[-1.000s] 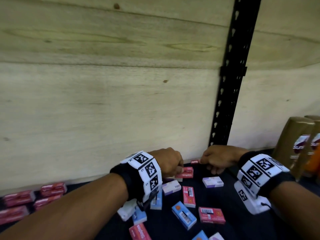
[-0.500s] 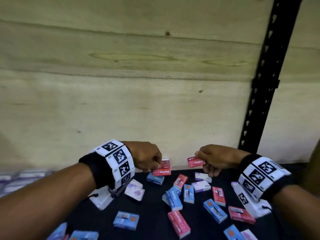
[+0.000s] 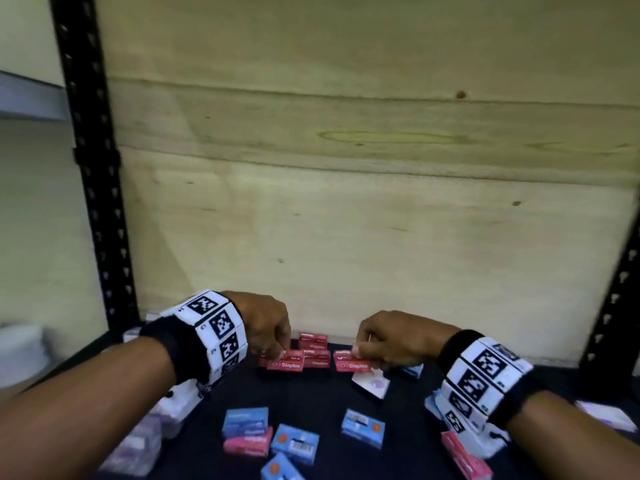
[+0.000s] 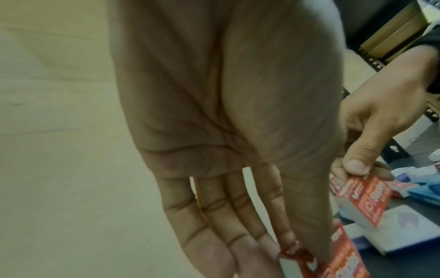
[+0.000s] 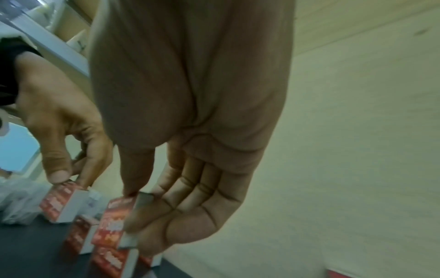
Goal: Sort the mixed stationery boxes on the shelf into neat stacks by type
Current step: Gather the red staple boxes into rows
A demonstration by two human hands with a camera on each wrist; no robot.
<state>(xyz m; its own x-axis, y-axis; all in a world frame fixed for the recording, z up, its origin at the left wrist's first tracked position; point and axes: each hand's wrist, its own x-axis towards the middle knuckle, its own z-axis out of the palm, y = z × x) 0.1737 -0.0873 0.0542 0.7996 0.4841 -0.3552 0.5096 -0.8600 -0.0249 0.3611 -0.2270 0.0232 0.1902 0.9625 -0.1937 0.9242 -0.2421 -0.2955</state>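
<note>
**Inspector:** State of the hands?

**Assistant:** The left hand (image 3: pixel 265 323) pinches a red box (image 3: pixel 285 361) marked "Staples" between thumb and fingertips, at the far middle of the shelf (image 3: pixel 311 403). The right hand (image 3: pixel 391 337) pinches a second red box (image 3: pixel 353 362) the same way, just right of the first. Fingers on both hands curl round the cardboard; the right wrist view shows the thumb on one face of its box and the fingers on the opposite face.

**Inspector:** Where do the red boxes gather?

**Assistant:** Between the hands and slightly farther back lies a red group (image 3: pixel 313 346), flat rectangular cartons against the plywood back panel (image 3: pixel 346 202). How many layers it has cannot be told; the view is blurred there.

**Inspector:** The rest of the stock?

**Assistant:** Loose on the dark matte shelf surface. Blue boxes (image 3: pixel 294 443) lie near the middle, one with a barcode face up, and one more blue box (image 3: pixel 363 427) to their right. A pink-red box (image 3: pixel 247 445) lies beside the blue ones, another (image 3: pixel 465 460) at the near right. A white box (image 3: pixel 370 381) with a pale purple print sits tilted just below the right hand. Pale boxes (image 3: pixel 138 445) are piled at the near left.

**Inspector:** Fixtures?

**Assistant:** Black perforated metal uprights (image 3: pixel 93 168) stand at far left and far right. The panel is pale wood, with visible grain and knots. Each wrist carries a black band with white blocks printed in square black patterns (image 3: pixel 214 327).
</note>
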